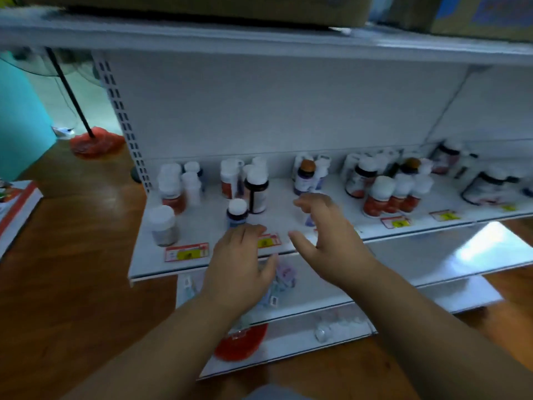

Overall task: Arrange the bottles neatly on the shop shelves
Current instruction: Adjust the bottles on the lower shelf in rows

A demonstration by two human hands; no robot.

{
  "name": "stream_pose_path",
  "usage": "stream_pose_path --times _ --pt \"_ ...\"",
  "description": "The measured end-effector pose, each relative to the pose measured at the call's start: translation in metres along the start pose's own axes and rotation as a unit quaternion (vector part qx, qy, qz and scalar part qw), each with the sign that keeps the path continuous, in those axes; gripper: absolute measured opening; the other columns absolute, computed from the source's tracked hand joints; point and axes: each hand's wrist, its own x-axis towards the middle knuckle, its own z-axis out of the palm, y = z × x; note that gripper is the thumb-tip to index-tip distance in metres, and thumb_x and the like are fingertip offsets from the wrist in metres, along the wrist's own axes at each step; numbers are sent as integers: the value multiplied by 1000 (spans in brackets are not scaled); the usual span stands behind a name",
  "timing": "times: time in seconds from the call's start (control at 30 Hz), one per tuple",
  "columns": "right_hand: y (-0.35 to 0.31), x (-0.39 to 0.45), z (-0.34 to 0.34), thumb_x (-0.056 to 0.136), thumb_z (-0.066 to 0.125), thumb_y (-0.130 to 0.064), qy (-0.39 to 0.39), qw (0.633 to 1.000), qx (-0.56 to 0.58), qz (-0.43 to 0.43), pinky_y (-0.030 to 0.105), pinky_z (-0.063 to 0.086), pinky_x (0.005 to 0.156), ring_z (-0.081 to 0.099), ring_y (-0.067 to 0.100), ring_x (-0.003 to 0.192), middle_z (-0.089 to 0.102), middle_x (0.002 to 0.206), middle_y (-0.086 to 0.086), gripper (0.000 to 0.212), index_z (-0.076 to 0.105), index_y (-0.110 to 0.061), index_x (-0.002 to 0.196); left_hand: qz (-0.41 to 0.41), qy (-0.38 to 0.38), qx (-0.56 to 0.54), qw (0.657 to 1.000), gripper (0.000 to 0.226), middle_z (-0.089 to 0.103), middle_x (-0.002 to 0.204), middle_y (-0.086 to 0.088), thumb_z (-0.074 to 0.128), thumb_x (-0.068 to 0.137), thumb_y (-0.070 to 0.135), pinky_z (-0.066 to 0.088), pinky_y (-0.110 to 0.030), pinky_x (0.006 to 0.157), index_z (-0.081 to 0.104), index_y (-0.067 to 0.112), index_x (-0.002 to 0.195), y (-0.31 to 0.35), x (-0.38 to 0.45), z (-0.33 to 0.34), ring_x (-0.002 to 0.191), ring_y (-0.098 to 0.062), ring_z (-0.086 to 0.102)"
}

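Observation:
A white shop shelf [202, 226] carries several pill bottles with white caps, standing in loose clusters. A small dark bottle [237, 212] stands alone near the front, with a taller dark bottle [256, 192] behind it. My left hand [239, 264] hovers at the shelf's front edge, fingers straight, tips just short of the small dark bottle. My right hand [326, 235] is over the shelf to the right, fingers and thumb spread in a loose curve, holding nothing. A small bluish bottle [309, 220] peeks out behind its palm. A grey jar [163, 226] stands front left.
Red-labelled bottles [389, 197] crowd the right side, and an orange-capped bottle [305, 176] stands at the back. Price tags [187, 252] line the front edge. Lower shelves hold packets [284, 280] and a red item [240, 343]. Cardboard boxes [202, 7] sit overhead. A fan stand [72, 93] stands on the wooden floor at left.

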Motion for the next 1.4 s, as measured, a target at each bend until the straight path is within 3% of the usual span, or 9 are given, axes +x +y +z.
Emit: stream_pose_path --times 0.1,0.23,0.33,0.73,0.93,1.03,1.13,1.23,1.4 --pt "58 -39 -67 87 65 -25 19 999 -10 39 32 46 89 52 11 106 50 121 -1 42 50 -19 125 58 -18 -45 997 50 59 116 -3 55 83 45 42 -34 91 55 17 124 84 17 46 105 -23 53" --pt "125 -77 -142 88 64 -24 52 994 -31 91 34 47 89 53 10 102 55 113 -3 33 54 -20 119 118 -48 -49 991 57 56 124 -2 46 83 51 38 -36 99 52 19 129 180 41 98 116 -22 49" --pt "165 -89 -175 89 63 -28 49 990 -22 127 34 48 89 54 11 102 56 112 -5 31 54 -22 119 138 -60 -56 987 56 57 121 -3 47 83 51 41 -37 96 53 17 127 227 58 125 112 -22 50" --pt "323 -70 -263 90 61 -33 82 966 -59 239 13 42 79 48 -13 94 53 106 -18 26 56 -28 116 212 -119 -115 963 52 54 123 2 53 85 47 42 -33 96 50 20 130 343 206 260 114 -18 49" --pt "399 -51 -297 90 61 -30 121 961 -72 237 24 48 79 54 3 93 57 98 -13 11 60 -27 101 220 -126 -141 957 46 54 123 6 59 86 43 40 -29 96 51 25 128 400 269 307 116 -14 47" --pt "442 -34 -309 90 62 -26 111 968 -57 217 23 46 73 53 5 86 56 92 -10 5 59 -24 93 192 -112 -150 963 41 57 117 6 59 86 44 41 -26 89 53 29 123 414 293 338 109 -13 48" --pt "496 -3 -324 88 63 -22 110 975 -42 186 33 49 71 56 11 81 58 88 -3 5 60 -19 88 154 -95 -158 971 45 55 119 3 60 85 43 38 -27 86 51 27 126 426 312 364 110 -17 47" --pt "554 42 -332 90 61 -23 57 987 -38 146 30 44 72 56 17 85 59 94 2 10 61 -15 95 72 -78 -165 980 48 49 125 4 61 88 39 32 -23 89 47 25 132 434 329 383 116 -16 42" --pt "638 108 -323 94 54 -34 -173 967 -88 166 22 36 82 54 21 111 56 123 6 34 56 -17 123 -12 -32 -166 986 45 37 122 18 61 89 43 20 -3 90 36 42 127 444 332 399 112 4 29"
